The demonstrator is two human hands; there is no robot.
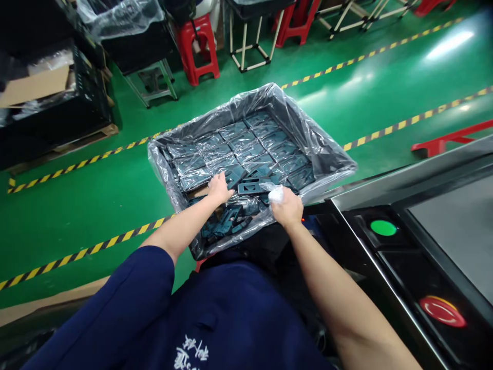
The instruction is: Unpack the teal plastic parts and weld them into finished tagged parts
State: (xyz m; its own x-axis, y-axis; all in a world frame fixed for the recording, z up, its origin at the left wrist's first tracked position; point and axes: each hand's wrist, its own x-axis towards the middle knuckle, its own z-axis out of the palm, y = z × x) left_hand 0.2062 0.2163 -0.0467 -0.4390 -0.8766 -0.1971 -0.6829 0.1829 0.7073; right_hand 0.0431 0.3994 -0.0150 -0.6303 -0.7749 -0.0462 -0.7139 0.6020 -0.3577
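A large dark bin lined with clear plastic film (327,154) is in front of me, with rows of dark flat plastic parts in clear bags (219,154) inside. My left hand (219,188) reaches into its near half, thumb and curled fingers around the edge of a dark flat plastic part (235,176). My right hand (288,205), at the near right, is closed on a crumpled clear plastic bag (276,195). Between the hands lies a dark part with a cut-out window (251,188). Loose dark parts (223,222) are heaped near the front wall.
To my right is a machine panel with a green button (383,227) and a red emergency stop (442,311). Red stools (198,49) and lined bins (127,31) stand beyond yellow-black floor tape (96,252). A black crate (50,108) sits on a pallet at left.
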